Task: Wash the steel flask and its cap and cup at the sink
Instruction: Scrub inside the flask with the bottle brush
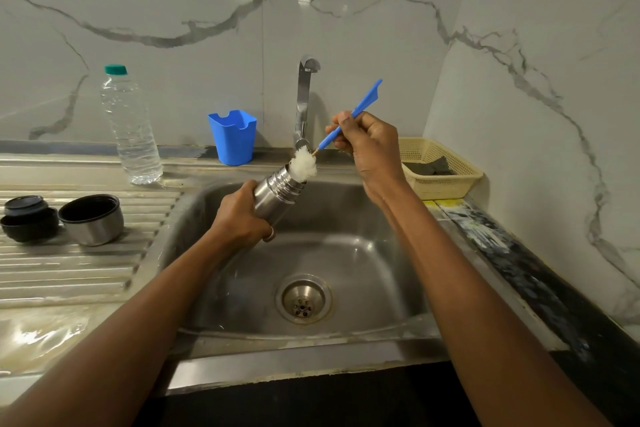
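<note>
Head view. Steel sink (363, 253) set in a counter, round drain (303, 298) in the basin floor. Ribbed drainboard (69, 270) to the left, wet sheen on the counter at its near edge. White marble-look wall (346, 10) with grey veins behind and to the right. Chrome tap (304, 97) rises at the back rim. Blue plastic holder (232, 137) just left of the tap. Clear water bottle (130, 128) with a green top stands upright at the back of the drainboard. Cream perforated basket (446, 180) on the right back corner, a dark cloth (431, 166) inside.

Steel cup (91, 220) sits mouth-up on the drainboard; black cap (29, 224) just beside it on the left. The cap looks like two dark parts stacked, but I cannot tell whether it is one piece.

Steel flask (277, 198) is over the basin, tilted with the mouth up and to the right, below the tap. Left hand (239, 218) reaches in from lower left, fingers wrapped tight round the flask body, a ring (269, 235) on one finger. Right hand (367, 146) is raised above the back of the basin, wrist bent, fingers and thumb pinched round the blue handle of a bottle brush (349, 118). White bristles (303, 165) are at the flask mouth, partly inside it.
</note>
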Motion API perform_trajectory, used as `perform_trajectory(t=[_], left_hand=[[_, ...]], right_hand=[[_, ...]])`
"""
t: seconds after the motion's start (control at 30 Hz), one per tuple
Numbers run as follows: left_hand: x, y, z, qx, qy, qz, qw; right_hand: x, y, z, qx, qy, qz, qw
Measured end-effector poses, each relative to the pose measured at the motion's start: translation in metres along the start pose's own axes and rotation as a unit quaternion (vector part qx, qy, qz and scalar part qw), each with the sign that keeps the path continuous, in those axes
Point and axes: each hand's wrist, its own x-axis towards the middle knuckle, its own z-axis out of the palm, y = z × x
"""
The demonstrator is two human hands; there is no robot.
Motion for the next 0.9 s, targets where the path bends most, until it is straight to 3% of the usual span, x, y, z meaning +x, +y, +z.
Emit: perform_trajectory(t=[0.1, 0.17, 0.43, 0.73, 0.9], left_hand=[[0.002, 0.008, 0.004, -0.039, 0.001, 0.001, 0.999], [0.002, 0.011, 0.008, -0.045, -0.016, -0.008, 0.999], [0.001, 0.005, 0.003, -0.017, -0.022, 0.001, 1.000], [-0.002, 0.006, 0.007, 0.001, 0.004, 0.025, 1.000], [-0.002, 0.006, 0.005, 0.012, -0.010, 0.032, 0.999]], right_hand=[[-0.008, 0.011, 0.018, -0.036, -0.055, 0.004, 0.998], [-0.008, 0.010, 0.026, -0.048, -0.049, 0.003, 0.998], [-0.004, 0.006, 0.010, -0.023, -0.145, 0.048, 0.988], [-0.011, 0.009, 0.018, -0.131, 0.022, 0.034, 0.991], [0.000, 0.002, 0.003, -0.050, -0.068, 0.046, 0.995]])
